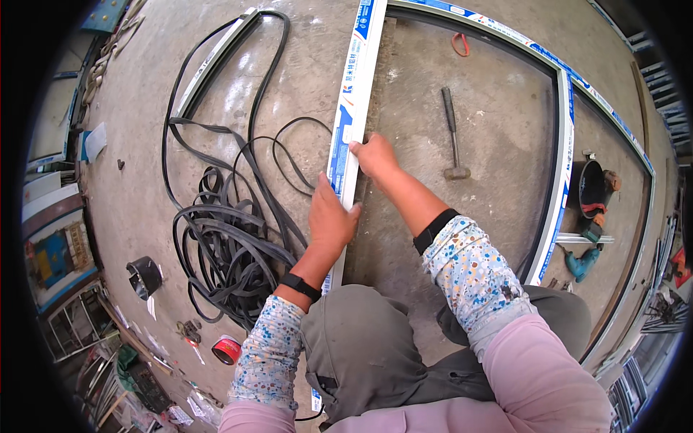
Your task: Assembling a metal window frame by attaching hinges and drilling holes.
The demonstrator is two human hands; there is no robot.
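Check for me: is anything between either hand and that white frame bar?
Nothing visible: the left hand and right hand both touch the frame bar. The tangled black strip lies left of it.

Down on the concrete floor point(137, 195), there's a hammer point(452, 123) lying with its head nearest, a red loop point(463, 53) farther up; over right, a teal drill point(582, 265) near a black tub point(590, 189); and out left, a red tin point(227, 351)

The metal frame point(357, 86) wears smooth plastic film point(344, 119); the gasket strip point(238, 281) looks matt and rubbery, the floor point(310, 61) rough concrete, the sleeve covers point(462, 263) cloth.
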